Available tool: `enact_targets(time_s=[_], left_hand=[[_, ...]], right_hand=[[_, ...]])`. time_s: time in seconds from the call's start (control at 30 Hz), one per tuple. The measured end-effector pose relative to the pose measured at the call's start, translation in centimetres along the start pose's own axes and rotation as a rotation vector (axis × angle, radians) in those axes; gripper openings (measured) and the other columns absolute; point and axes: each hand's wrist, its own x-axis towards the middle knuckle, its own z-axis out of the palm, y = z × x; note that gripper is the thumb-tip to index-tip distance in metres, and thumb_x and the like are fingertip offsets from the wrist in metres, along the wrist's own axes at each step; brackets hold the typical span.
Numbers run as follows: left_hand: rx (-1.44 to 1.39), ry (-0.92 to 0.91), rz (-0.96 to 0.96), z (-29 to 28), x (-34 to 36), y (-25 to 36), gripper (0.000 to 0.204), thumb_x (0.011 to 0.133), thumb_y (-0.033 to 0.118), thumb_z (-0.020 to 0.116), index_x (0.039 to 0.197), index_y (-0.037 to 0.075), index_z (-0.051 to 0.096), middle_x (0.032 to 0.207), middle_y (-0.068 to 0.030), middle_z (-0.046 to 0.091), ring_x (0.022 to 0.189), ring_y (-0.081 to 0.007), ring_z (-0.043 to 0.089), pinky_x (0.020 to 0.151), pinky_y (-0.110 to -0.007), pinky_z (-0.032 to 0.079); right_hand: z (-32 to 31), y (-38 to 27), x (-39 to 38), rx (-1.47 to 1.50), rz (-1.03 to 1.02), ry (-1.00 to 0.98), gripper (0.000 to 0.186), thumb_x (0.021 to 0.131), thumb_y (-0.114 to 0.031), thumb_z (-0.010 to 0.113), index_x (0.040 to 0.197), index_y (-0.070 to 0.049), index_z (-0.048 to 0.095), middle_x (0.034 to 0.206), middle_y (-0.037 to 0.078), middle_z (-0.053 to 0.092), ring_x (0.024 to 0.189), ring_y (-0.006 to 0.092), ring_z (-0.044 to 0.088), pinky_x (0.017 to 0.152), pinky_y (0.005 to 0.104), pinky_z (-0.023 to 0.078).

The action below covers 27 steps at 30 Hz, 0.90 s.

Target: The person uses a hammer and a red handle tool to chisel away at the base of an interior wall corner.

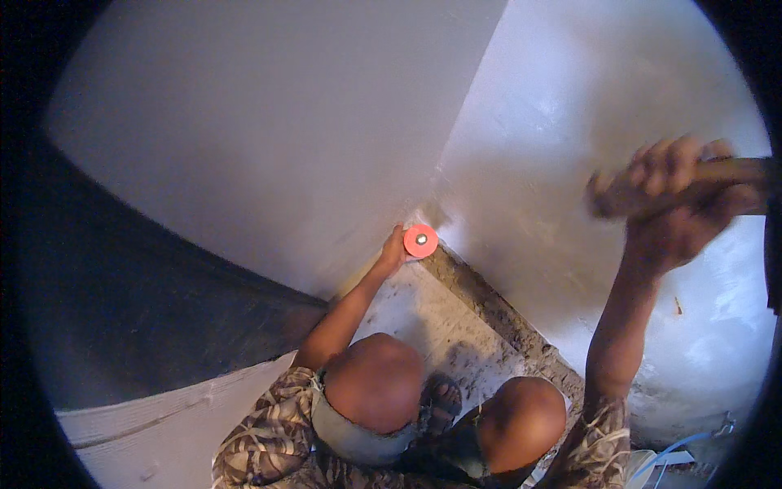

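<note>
My left hand (394, 248) is closed around a chisel (421, 240), of which I mainly see the round orange-red guard with the metal striking end in its middle. The chisel stands at the corner where the two walls meet the floor; its tip is hidden below the guard. Raised high at the right, my right hand (672, 196) grips the wooden handle of a hammer (737, 173) and is slightly smeared by motion. The dark hammer head (774, 253) shows only partly at the right rim, well apart from the chisel.
A rough broken strip (489, 306) runs along the foot of the right wall (554, 163). The left wall (269, 122) has a dark band (179, 318) low down. Crumbs of debris lie on the pale floor (407, 297) by my sandalled foot (444, 399). Blue tubing (676, 446) is at lower right.
</note>
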Motion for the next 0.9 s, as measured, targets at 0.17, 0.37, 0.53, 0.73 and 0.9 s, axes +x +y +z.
enact_targets(time_s=[0.17,0.37,0.53,0.73,0.9], left_hand=[[-0.062,-0.060,-0.030,-1.1,0.8,-0.5,0.069,0.098,0.052,0.024,0.129,-0.006,0.044,0.123,-0.0179,0.055,0.111,-0.0297,0.056,0.092,-0.047,0.049],[-0.021,-0.039,0.034,-1.3,2.3,-1.2,0.070,0.097,0.054,0.024,0.126,-0.005,0.047,0.122,-0.0165,0.056,0.108,-0.0254,0.059,0.094,-0.042,0.049],[-0.013,-0.087,-0.034,-1.6,1.5,-0.9,0.075,0.095,0.058,0.024,0.128,-0.007,0.044,0.126,-0.0187,0.053,0.111,-0.0286,0.056,0.093,-0.045,0.049],[0.009,-0.020,0.009,-2.8,0.9,-0.4,0.080,0.094,0.062,0.024,0.130,-0.007,0.043,0.128,-0.0200,0.051,0.116,-0.0299,0.053,0.096,-0.046,0.047],[-0.048,-0.039,-0.084,-0.4,0.7,-0.6,0.080,0.094,0.062,0.022,0.131,-0.006,0.041,0.129,-0.0185,0.050,0.117,-0.0290,0.052,0.098,-0.046,0.044]], right_hand=[[-2.2,9.1,-14.5,-0.984,0.570,-0.145,0.053,0.095,-0.048,0.042,0.131,-0.009,0.043,0.121,0.017,0.043,0.110,0.0316,0.042,0.091,0.0426,0.036],[-2.4,10.7,-29.1,-1.247,1.051,-0.218,0.050,0.093,-0.042,0.049,0.129,-0.007,0.050,0.114,0.015,0.052,0.110,0.0276,0.049,0.094,0.0372,0.039],[1.4,4.6,-21.7,-0.965,1.215,0.224,0.049,0.093,-0.040,0.050,0.124,-0.002,0.052,0.107,0.021,0.060,0.101,0.0323,0.058,0.090,0.0392,0.044],[2.1,1.8,0.7,0.167,0.123,-0.039,0.056,0.089,-0.059,0.046,0.118,-0.010,0.049,0.091,0.013,0.058,0.086,0.0249,0.058,0.072,0.0383,0.049],[-1.1,8.3,-14.2,-0.959,0.514,-0.153,0.055,0.092,-0.051,0.047,0.129,-0.010,0.046,0.103,0.015,0.052,0.098,0.0289,0.050,0.082,0.0401,0.042]])
